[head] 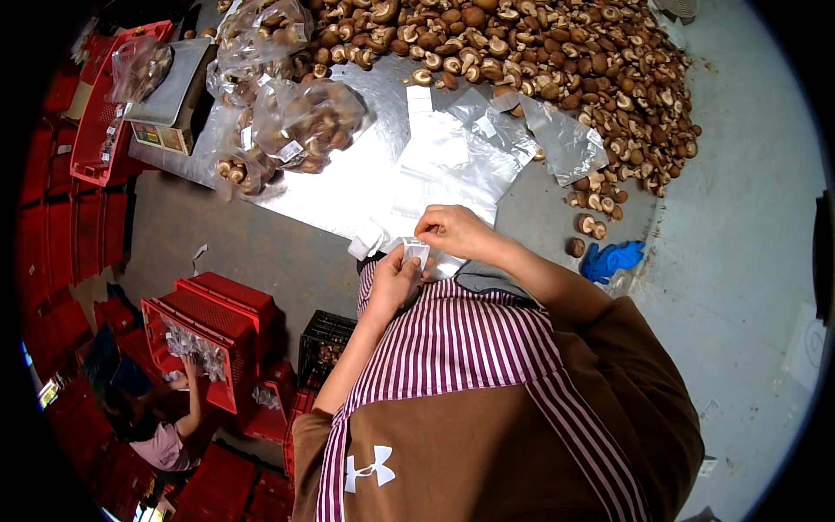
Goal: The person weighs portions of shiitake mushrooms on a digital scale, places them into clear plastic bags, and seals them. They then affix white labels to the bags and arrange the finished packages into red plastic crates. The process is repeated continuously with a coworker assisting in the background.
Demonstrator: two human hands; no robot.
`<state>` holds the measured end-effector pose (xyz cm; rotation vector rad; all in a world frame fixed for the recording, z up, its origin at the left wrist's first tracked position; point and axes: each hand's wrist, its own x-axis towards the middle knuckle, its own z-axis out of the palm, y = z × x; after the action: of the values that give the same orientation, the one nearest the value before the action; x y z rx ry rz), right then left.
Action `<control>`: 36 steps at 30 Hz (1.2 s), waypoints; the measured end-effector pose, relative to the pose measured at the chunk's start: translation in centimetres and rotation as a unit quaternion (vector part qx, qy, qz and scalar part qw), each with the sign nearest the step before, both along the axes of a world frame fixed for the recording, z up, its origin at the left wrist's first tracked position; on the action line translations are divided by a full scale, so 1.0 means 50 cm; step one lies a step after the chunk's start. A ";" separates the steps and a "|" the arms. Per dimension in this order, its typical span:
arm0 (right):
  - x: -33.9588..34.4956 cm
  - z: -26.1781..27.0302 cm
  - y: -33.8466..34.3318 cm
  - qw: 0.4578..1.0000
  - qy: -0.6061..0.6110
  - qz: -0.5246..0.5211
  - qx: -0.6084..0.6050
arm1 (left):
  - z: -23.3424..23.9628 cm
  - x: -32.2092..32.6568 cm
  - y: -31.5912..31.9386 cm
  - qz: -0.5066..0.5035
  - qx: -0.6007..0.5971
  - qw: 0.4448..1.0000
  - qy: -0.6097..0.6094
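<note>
My left hand (396, 277) holds a small roll of white labels (415, 251) low at the table's near edge, against the striped apron. At the roll's upper edge, my right hand (450, 230) has thumb and forefinger pinched together; whether a label is between them cannot be told. A strip of white labels (368, 240) hangs just left of the roll. Beyond my hands, clear plastic bags (456, 176) lie flat on the metal table, some with white labels on them. Filled, labelled bags of mushrooms (313, 124) stand at the left of the table.
A large heap of loose shiitake mushrooms (561, 59) covers the far and right part. A blue glove (613, 260) lies at the right edge. A scale (171, 85) with a metal tray stands far left. Red crates (215, 313) are stacked lower left, where another person (166, 444) reaches into one.
</note>
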<state>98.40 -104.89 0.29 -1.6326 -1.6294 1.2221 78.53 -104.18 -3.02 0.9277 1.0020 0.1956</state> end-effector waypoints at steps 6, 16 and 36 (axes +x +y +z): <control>-0.016 0.019 -0.001 0.996 -0.075 0.037 -0.010 | -0.001 0.011 -0.003 0.028 -0.004 0.999 -0.020; 0.052 -0.097 0.020 0.958 0.133 -0.208 -0.144 | -0.016 -0.002 -0.015 0.055 -0.029 0.998 -0.012; 0.116 -0.141 -0.028 0.974 -0.177 -0.128 0.058 | 0.023 -0.004 0.020 0.180 -0.134 0.974 -0.017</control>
<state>104.17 -106.27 -6.76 -1.9954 -1.5912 0.7231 78.33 -103.15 -1.85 0.4906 1.1291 0.3691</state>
